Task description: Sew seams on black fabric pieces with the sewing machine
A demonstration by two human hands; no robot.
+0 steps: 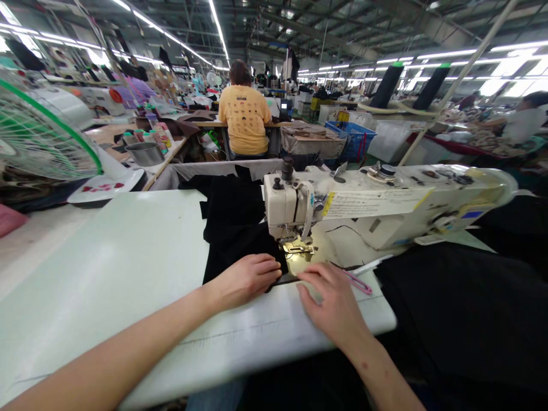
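Right hand (333,299) spread, left hand (248,278) on black fabric (233,228), grip unclear; metal pot (146,156), blue crate (358,146), contents unclear

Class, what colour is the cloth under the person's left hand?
The cloth under the left hand is plain black, best seen in the head view.

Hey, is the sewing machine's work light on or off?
On: by the right hand, the metal plate on the sewing machine is lit bright yellow.
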